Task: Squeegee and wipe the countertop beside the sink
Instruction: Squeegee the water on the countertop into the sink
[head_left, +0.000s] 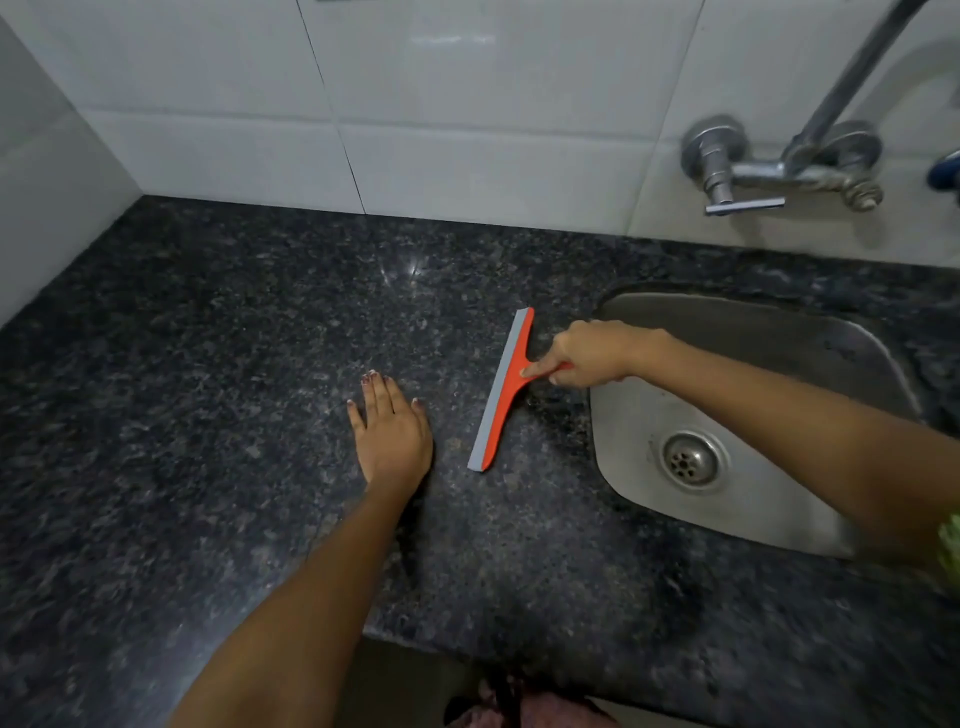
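An orange squeegee (503, 391) with a grey rubber blade lies edge-down on the dark speckled granite countertop (208, 338), just left of the steel sink (737, 415). My right hand (587, 353) grips its short orange handle, index finger stretched along it toward the blade. My left hand (392, 428) rests flat on the counter, fingers straight, a short way left of the blade's near end and apart from it.
White wall tiles (415, 104) rise behind the counter, and a side wall closes it on the left. A chrome wall tap (789, 161) hangs above the sink, whose drain (691, 460) is visible. The counter's front edge runs along the bottom. A green thing shows at the right edge.
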